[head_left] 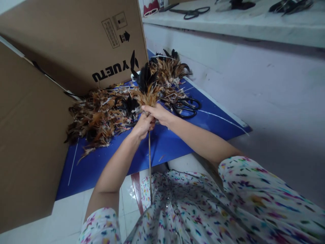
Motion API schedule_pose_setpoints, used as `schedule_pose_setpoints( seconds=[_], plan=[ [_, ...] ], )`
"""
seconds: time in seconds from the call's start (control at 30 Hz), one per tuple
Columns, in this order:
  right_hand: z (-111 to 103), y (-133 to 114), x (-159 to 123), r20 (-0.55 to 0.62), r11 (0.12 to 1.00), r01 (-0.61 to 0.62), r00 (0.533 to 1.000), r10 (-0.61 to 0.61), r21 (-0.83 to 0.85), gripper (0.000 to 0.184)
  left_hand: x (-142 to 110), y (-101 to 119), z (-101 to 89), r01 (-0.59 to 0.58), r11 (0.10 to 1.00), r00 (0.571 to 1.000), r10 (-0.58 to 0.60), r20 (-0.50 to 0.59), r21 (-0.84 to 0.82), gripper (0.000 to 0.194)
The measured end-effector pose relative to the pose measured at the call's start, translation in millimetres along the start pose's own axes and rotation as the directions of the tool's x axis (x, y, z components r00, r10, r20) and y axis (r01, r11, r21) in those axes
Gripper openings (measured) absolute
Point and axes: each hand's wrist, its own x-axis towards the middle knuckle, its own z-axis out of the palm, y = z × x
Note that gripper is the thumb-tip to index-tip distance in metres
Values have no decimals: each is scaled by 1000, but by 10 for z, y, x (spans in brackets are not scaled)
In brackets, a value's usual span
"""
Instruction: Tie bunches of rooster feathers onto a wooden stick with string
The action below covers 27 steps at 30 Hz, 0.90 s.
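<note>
A feather duster with a thin stick is held upright in front of me, its handle end reaching down toward my lap. Brown and black feathers fan out at its upper end. My left hand is closed round the stick just under the feathers. Right above it, my right hand is closed at the base of the feathers, its thumb lying across them. The fingertips of the right hand are partly hidden. Black-handled scissors lie just right of my hands, their blades partly under loose feathers.
Loose brown feathers cover the left of the blue table, with another feather heap at the back. A large cardboard box walls off the left. On a white ledge at upper right lie more scissors.
</note>
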Motion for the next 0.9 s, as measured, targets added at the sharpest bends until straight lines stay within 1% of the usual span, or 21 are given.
schedule_pose_setpoints(
  seconds=[0.07, 0.2, 0.27, 0.33, 0.43, 0.53, 0.63, 0.73, 0.8, 0.9],
  plan=[
    [-15, 33, 22, 22, 999, 16, 1000, -17, 31, 16, 18, 10, 0, 0, 1000, 1000, -1, 8, 31, 25],
    [-43, 84, 30, 71, 997, -6, 997, 1, 76, 17, 37, -14, -38, -14, 998, 999, 10, 52, 65, 20],
    [-53, 102, 16, 102, 994, -26, 995, 16, 102, 16, 38, -37, -84, -10, 1000, 996, 7, 90, 26, 18],
    [-61, 119, 4, 127, 992, -53, 991, 38, 112, 17, 34, -45, -142, 19, 999, 991, -13, 134, -43, 15],
    [-62, 144, 1, 151, 991, -85, 986, 69, 106, 20, 22, -19, -225, 119, 983, 971, -86, 221, -140, 7],
    [-53, 161, 7, 159, 990, -79, 986, 60, 120, 21, 19, 7, -287, 178, 963, 951, -115, 288, -201, 14],
    [-45, 153, -1, 173, 986, -84, 983, 59, 141, 19, 33, -8, -329, 188, 960, 944, -119, 309, -206, 14],
    [-49, 123, -31, 200, 981, -106, 977, 72, 162, 17, 41, -44, -351, 172, 968, 948, -112, 297, -184, 10],
    [-57, 103, -52, 227, 979, -114, 971, 74, 170, 18, 37, -62, -355, 162, 972, 950, -107, 293, -171, 13],
    [-74, 93, -69, 274, 978, -111, 960, 59, 178, 20, 26, -72, -351, 159, 975, 943, -104, 318, -154, 18]
  ],
)
